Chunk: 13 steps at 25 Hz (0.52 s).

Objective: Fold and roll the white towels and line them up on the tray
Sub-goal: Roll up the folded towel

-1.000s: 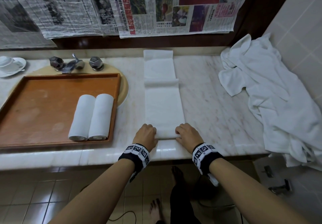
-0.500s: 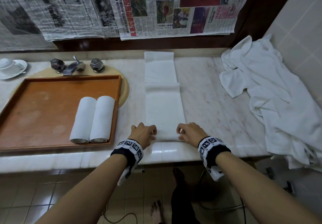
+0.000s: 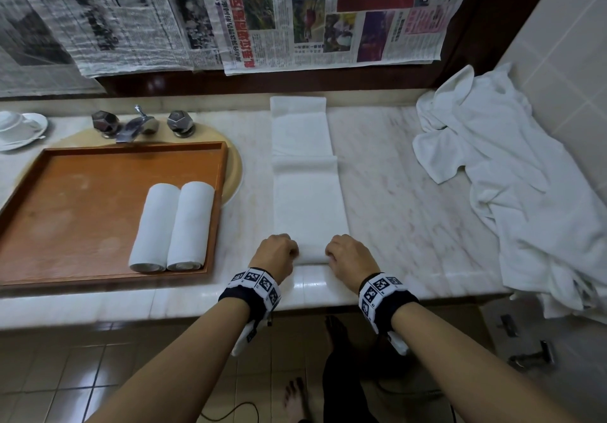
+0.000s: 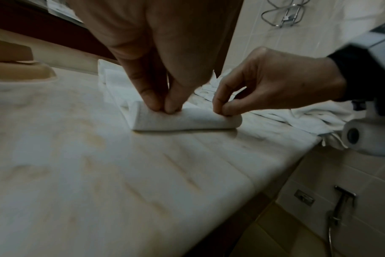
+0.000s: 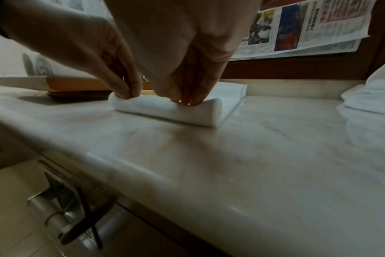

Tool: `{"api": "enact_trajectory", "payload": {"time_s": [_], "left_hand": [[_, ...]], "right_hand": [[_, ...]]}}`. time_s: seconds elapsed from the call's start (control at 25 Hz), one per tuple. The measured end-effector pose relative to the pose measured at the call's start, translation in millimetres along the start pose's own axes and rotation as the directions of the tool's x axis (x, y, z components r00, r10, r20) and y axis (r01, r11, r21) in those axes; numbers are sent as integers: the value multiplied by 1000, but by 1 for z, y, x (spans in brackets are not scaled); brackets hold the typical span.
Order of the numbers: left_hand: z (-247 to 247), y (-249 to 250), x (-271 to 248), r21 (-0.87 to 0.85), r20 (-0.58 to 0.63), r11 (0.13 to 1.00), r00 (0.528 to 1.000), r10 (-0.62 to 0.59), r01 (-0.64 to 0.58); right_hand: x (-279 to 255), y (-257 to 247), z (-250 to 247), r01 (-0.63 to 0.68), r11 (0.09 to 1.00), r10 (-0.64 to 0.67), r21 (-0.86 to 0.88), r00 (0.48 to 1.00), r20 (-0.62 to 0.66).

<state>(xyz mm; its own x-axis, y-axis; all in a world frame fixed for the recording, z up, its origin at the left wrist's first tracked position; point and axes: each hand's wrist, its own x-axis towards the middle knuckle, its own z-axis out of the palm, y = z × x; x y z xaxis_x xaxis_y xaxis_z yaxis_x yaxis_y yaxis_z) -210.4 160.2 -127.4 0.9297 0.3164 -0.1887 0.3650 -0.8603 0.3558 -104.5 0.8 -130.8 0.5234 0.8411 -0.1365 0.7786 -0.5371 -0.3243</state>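
Observation:
A long folded white towel (image 3: 307, 199) lies flat on the marble counter (image 3: 394, 212), running away from me. Its near end is turned over into a short roll (image 4: 187, 121). My left hand (image 3: 277, 253) grips the roll's left end, fingertips (image 4: 163, 106) curled down onto it. My right hand (image 3: 346, 253) pinches the right end with fingertips (image 5: 187, 99) and thumb. Two finished rolled towels (image 3: 172, 225) lie side by side at the right edge of the brown tray (image 3: 82, 199).
A heap of loose white towels (image 3: 512, 186) covers the counter's right end and hangs over its edge. Behind the tray stand a faucet (image 3: 138, 125) and a cup on a saucer (image 3: 19, 128). Newspaper (image 3: 295, 11) hangs on the wall.
Both hands have slid slightly forward from the counter edge. The towel's near end, flat a second ago, is now curled into a small roll under the fingers.

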Motion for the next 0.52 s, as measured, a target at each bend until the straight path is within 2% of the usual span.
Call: {"api": "enact_trajectory", "payload": {"time_s": [0.16,0.32,0.44,0.52], "left_hand": [[3,6,-2,26,8,1000,1000,-16,16],[1,11,5,186,36,982,999,-15,8],[-4,10,3,351,62,934,997,49,-67],[-8,5,-1,398,91,911,993,75,-106]], "right_hand": [[-1,0,0,10,1000,-10,-2,999,31],[7,4,-3,28,1000,-29,12,999,30],[8,10,-9,81,997,-80,-2,991,111],[9,16,-14,114,993,-117,26,975,191]]}}
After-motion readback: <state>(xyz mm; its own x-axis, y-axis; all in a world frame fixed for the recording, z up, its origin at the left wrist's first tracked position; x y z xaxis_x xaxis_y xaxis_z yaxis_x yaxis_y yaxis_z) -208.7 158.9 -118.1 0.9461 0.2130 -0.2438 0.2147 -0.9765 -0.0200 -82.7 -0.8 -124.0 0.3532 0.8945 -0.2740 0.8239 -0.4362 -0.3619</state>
